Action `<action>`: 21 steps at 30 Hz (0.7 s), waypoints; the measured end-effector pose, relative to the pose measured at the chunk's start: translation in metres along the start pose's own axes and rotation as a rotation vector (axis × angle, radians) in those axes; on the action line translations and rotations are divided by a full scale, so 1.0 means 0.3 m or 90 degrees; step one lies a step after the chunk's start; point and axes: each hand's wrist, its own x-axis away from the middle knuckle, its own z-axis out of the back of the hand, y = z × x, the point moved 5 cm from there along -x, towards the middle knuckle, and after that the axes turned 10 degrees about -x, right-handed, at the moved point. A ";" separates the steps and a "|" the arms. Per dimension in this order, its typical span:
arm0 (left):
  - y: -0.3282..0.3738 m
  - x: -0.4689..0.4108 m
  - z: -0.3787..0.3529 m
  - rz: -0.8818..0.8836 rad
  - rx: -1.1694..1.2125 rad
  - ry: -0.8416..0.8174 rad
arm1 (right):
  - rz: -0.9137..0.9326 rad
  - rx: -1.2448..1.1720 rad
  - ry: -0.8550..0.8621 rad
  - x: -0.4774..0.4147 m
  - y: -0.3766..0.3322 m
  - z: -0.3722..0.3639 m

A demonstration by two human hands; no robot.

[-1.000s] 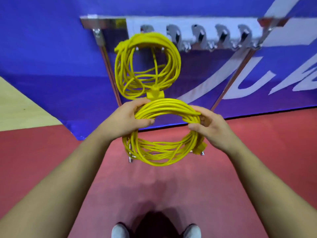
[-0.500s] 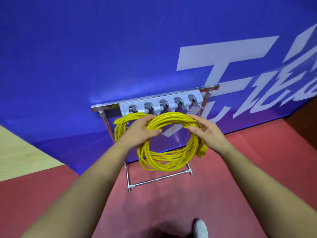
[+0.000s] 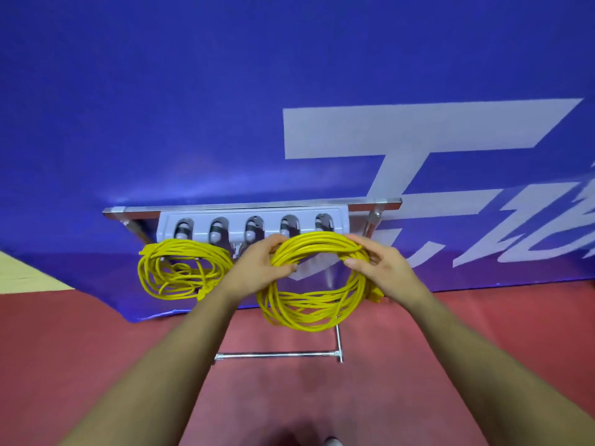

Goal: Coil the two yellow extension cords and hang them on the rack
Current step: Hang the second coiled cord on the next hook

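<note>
You have your left hand (image 3: 260, 265) and right hand (image 3: 383, 268) both curled round the top of the second yellow extension cord (image 3: 306, 320), spread apart so its loop stays open just under the hook rack (image 3: 235, 217) (whether it has caught a hook, I can't tell), and the first yellow extension cord (image 3: 186, 249) hangs to the left of your left hand.

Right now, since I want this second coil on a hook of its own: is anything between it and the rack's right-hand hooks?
Nothing visible. The second coil, gripped by the left hand and right hand, has its top just in front of the rack's right-hand hooks. The first coil hangs at the left end, apart from it.
</note>
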 end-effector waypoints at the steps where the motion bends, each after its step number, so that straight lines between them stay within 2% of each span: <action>1: 0.001 -0.028 -0.020 0.003 -0.015 0.008 | -0.002 -0.001 -0.007 -0.023 0.017 0.031; 9: -0.017 -0.173 -0.098 0.035 -0.164 0.057 | -0.005 0.047 -0.030 -0.172 0.131 0.124; 17: -0.075 -0.214 -0.147 0.000 -0.243 0.095 | 0.100 0.116 -0.022 -0.209 0.211 0.102; 19: -0.082 -0.222 -0.150 -0.002 -0.259 0.086 | 0.125 0.159 -0.027 -0.202 0.225 0.093; 21: -0.078 -0.231 -0.150 -0.019 -0.286 0.063 | 0.142 0.269 -0.029 -0.196 0.242 0.078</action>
